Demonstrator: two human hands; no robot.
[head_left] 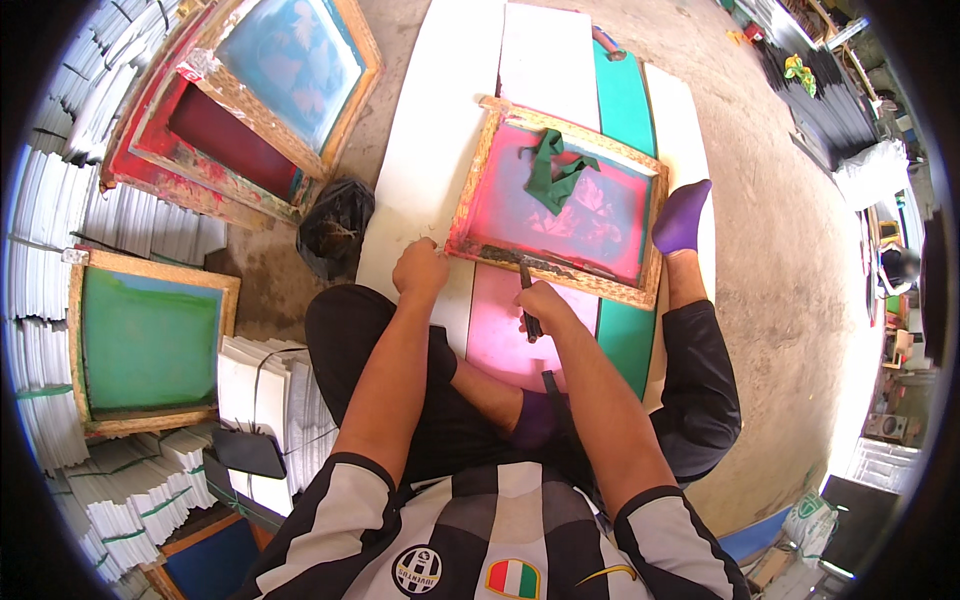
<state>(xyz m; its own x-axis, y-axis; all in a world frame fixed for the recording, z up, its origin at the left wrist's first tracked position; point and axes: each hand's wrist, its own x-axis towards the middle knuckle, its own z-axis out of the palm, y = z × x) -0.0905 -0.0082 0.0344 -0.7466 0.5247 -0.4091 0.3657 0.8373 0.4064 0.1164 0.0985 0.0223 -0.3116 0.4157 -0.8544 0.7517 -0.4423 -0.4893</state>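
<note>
A wood-framed printing screen (590,283) with a pink-and-grey mesh lies on the boards in front of me, slightly tilted. On its mesh rests a crumpled green cloth strip (552,180). My right hand (548,305) is closed round a dark-handled tool (532,328), whose tip reaches the frame's near edge; its exact kind is unclear. Beside the frame's near left corner, my left hand (420,268) is closed, with small pale scraps by its fingers. What it holds, if anything, is hidden. My foot in a purple sock (682,215) sits against the frame's right side.
White, green and pink boards (430,130) lie under the screen. To the left lean more screens, one blue (290,55), one red (215,130) and one green (150,340). A black plastic bag (335,225) and stacked white sheets (262,385) are near my left knee.
</note>
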